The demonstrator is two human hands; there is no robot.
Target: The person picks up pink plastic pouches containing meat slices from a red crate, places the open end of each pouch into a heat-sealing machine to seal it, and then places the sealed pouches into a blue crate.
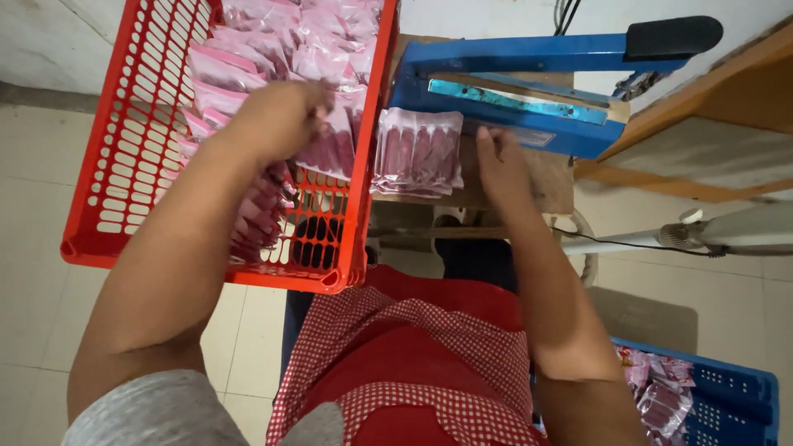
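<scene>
- Left hand (pixel 277 120): inside red slotted plastic crate (pixel 107 165), fingers closed on pink clear-plastic sachet (pixel 330 149).
- Right hand (pixel 500 165): open, flat, just right of stacked sachets (pixel 417 153) below blue heat sealer (pixel 529 83).

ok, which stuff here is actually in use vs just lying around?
In use:
- left hand in the red crate of pink sachets
- right hand beside the sachet stack
- blue heat sealer

Lying about:
- blue crate
- white fan
</scene>
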